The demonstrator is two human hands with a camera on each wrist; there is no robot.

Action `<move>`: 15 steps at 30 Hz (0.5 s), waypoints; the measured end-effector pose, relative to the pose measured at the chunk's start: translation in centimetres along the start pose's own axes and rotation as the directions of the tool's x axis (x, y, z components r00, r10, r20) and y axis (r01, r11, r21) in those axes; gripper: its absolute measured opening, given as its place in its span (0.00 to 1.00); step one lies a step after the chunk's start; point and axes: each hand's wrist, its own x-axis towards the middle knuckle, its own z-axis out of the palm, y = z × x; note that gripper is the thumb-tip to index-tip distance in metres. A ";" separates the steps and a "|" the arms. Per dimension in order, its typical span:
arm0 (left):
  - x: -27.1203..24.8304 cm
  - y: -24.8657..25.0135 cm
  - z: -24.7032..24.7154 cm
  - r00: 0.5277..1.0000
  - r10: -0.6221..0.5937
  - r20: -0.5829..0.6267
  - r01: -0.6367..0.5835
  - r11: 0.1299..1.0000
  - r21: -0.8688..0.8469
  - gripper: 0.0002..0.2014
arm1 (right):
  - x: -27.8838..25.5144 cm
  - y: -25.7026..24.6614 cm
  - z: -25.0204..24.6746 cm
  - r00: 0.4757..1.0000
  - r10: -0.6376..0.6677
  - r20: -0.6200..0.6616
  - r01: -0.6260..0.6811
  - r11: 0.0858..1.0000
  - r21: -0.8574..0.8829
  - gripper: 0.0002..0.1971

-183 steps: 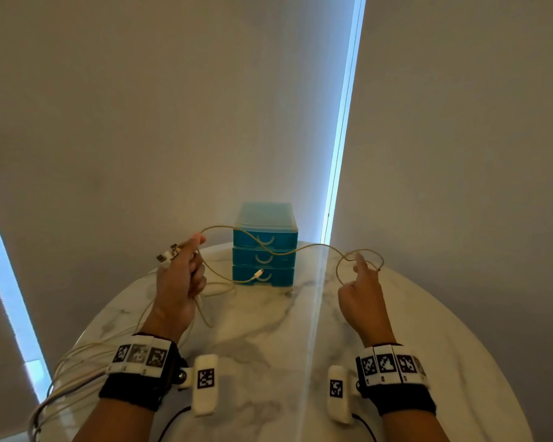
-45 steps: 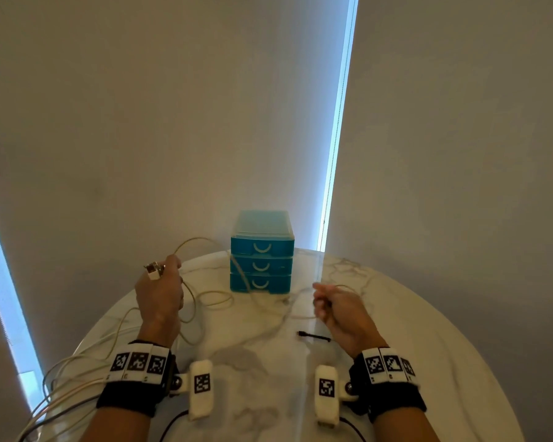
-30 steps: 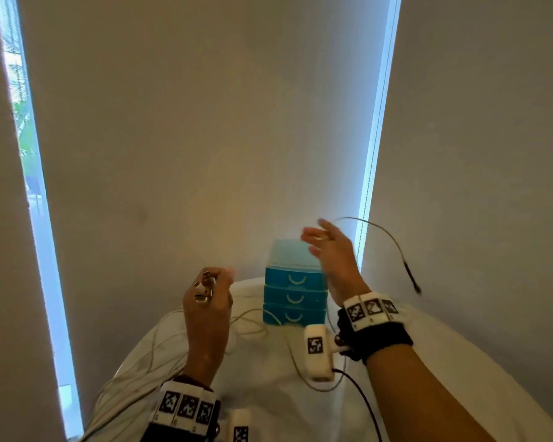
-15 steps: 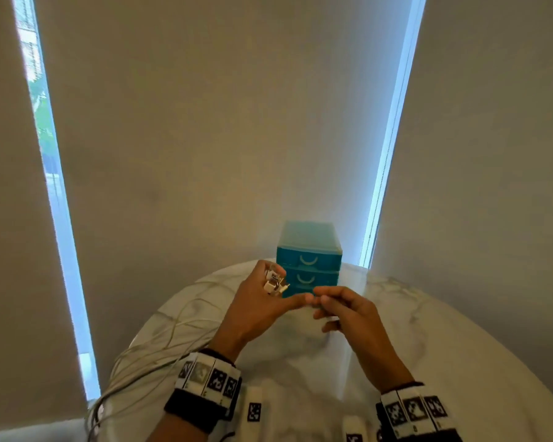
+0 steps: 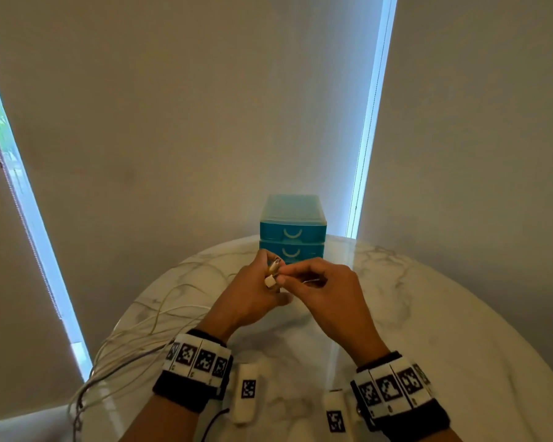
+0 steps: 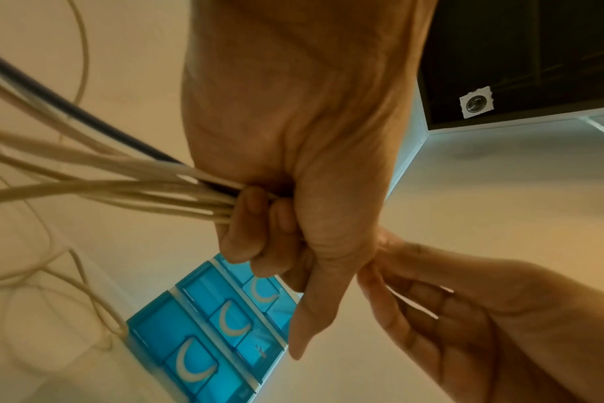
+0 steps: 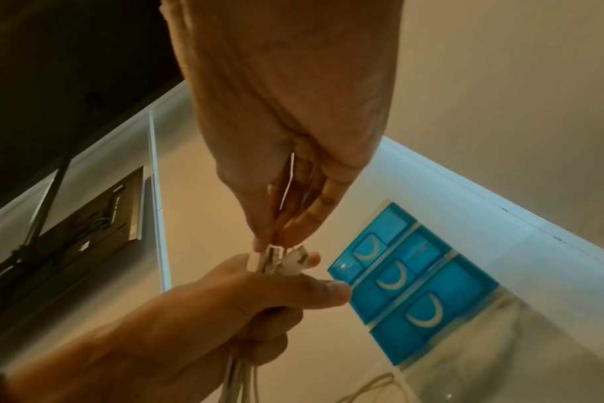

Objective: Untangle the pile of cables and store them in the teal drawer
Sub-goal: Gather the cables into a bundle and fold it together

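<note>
marble table [image 5: 412,330] | teal drawer unit [image 5: 292,229] | loose cables [image 5: 160,314]

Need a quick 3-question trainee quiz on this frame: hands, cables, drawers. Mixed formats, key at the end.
1. True or false: every drawer of the teal unit is closed.
2. Which hand grips the cable bundle? A) left B) right C) neither
3. Fill in: the right hand pinches at the cable ____ sticking out of the left hand.

Key: 1 true; 2 A; 3 plugs.
</note>
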 end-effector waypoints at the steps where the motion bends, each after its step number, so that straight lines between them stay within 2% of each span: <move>1: 0.0 0.1 0.0 1.000 -0.012 0.002 0.012 1.000 -0.001 0.27 | 0.1 0.2 -0.3 0.999 0.005 -0.033 -0.004 1.000 0.017 0.07; 3: -0.1 0.3 0.2 1.000 -0.023 0.011 0.023 1.000 -0.008 0.27 | 0.2 0.3 -0.6 0.996 -0.001 -0.085 0.006 0.998 0.061 0.08; 6: -0.2 0.3 0.5 1.000 0.001 0.011 -0.001 1.000 -0.023 0.25 | -0.3 -0.1 0.5 1.000 -0.016 -0.014 0.016 1.000 0.000 0.07; 9: -0.1 0.1 0.5 1.000 0.001 0.021 -0.001 0.999 -0.035 0.28 | -0.2 0.2 0.5 0.998 0.000 -0.058 0.002 0.999 0.041 0.14; 12: 0.1 -0.6 0.5 0.998 -0.013 0.058 0.015 0.999 -0.038 0.32 | -0.1 0.7 0.0 0.995 -0.026 0.100 0.031 0.998 -0.051 0.13; 15: 0.0 -0.7 0.3 0.994 -0.060 0.087 0.064 0.997 -0.042 0.32 | 0.0 1.2 -0.5 0.990 -0.010 0.140 0.023 0.995 -0.092 0.13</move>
